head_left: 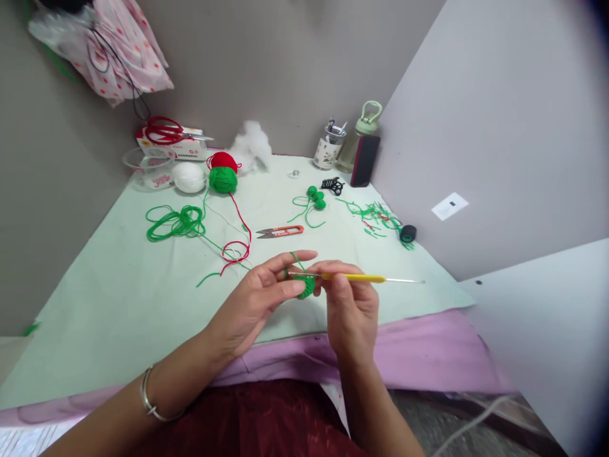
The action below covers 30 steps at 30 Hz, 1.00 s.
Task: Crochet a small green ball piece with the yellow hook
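My left hand point(269, 285) pinches a small round green crochet piece point(307, 287) between thumb and fingers. Green yarn runs up over its raised index finger. In my right hand point(349, 298) is a crochet hook point(361, 278) with a yellow handle, held like a pen. The hook's metal tip reaches left to the top edge of the green piece; a second thin metal end points right. Exactly how the tip sits in the stitches is too small to tell. Orange thread snips point(280, 232) lie just beyond my hands.
Behind are green point(223, 180), red point(222, 162) and white point(189, 177) yarn balls, white stuffing point(252, 147), and red scissors point(164, 131) on a box. Green crocheted balls point(316, 197), yarn scraps point(373, 214), a bottle point(354, 143), a phone point(365, 161) and a pen cup point(328, 149) stand or lie right.
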Each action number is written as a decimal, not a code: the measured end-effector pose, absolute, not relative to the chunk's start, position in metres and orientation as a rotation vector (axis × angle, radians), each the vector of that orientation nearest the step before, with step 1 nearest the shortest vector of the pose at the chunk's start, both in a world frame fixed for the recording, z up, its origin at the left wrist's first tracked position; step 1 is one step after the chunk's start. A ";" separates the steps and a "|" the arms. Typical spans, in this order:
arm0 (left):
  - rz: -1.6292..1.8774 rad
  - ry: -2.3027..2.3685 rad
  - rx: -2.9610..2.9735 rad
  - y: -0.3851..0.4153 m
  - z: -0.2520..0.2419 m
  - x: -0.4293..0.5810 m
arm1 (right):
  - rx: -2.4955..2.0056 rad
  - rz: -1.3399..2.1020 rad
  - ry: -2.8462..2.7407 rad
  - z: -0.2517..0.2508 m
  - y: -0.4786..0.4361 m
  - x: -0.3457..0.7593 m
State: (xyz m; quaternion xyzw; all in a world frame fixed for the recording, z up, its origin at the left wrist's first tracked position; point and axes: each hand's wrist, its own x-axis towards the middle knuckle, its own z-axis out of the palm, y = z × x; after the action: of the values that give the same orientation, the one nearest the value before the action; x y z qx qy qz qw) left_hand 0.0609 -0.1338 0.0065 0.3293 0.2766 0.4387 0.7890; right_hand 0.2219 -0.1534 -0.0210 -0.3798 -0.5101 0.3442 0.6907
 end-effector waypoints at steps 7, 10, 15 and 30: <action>1.017 0.717 0.898 -0.136 0.005 0.057 | -0.807 0.854 -1.082 -0.018 -0.153 0.223; 1.030 0.725 0.962 -0.135 0.005 0.054 | -0.789 0.853 -1.106 -0.013 -0.155 0.223; 1.063 0.811 1.111 -0.138 0.007 0.053 | -0.940 0.535 -1.365 -0.011 -0.167 0.226; 0.944 0.646 0.653 -0.137 0.012 0.055 | -0.800 0.564 -1.245 -0.018 -0.159 0.223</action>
State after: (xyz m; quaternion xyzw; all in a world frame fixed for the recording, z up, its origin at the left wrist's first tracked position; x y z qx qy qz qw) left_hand 0.0553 -0.1369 0.0121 0.3036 0.3001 0.4388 0.7907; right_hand 0.2230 -0.1590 -0.0178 -0.3594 -0.5596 0.2535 0.7025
